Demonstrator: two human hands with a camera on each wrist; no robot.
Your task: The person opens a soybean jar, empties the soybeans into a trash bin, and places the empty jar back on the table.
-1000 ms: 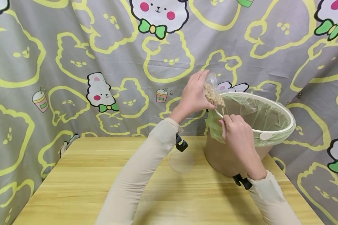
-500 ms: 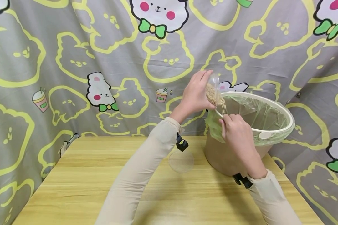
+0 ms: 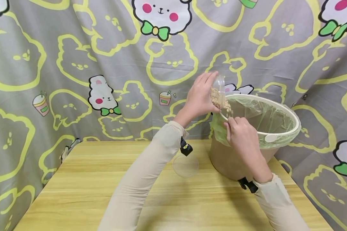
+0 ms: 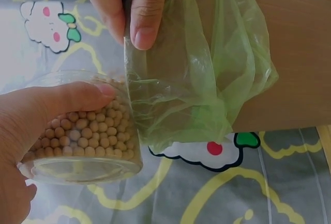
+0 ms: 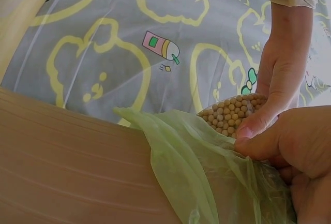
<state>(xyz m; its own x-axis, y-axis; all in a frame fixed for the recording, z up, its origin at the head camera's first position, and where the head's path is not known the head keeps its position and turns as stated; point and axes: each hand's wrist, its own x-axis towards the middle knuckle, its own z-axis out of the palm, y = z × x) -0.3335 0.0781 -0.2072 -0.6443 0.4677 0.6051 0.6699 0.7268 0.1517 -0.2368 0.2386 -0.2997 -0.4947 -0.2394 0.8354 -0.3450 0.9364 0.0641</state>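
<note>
My left hand (image 3: 200, 96) holds a clear plastic jar (image 3: 219, 83) of round, pale beans (image 4: 88, 133). The jar is tipped, its mouth at the near left rim of a beige trash can (image 3: 234, 163), and beans spill out at the lip. A light green trash bag (image 4: 201, 79) lines the can and folds down over its outside. My right hand (image 3: 244, 138) grips the can's rim with the bag, thumb on the outside. Its other fingers are partly hidden, so anything else between them cannot be told.
A clear round lid (image 3: 186, 166) lies on the wooden table (image 3: 104, 179), left of the can. Behind the table hangs a grey patterned curtain (image 3: 118, 64). The can stands near the table's back right edge.
Beans move at the tipped jar's mouth by the rim, the spilling group changing shape. Both hands stay almost in place; the head view shifts slightly.
</note>
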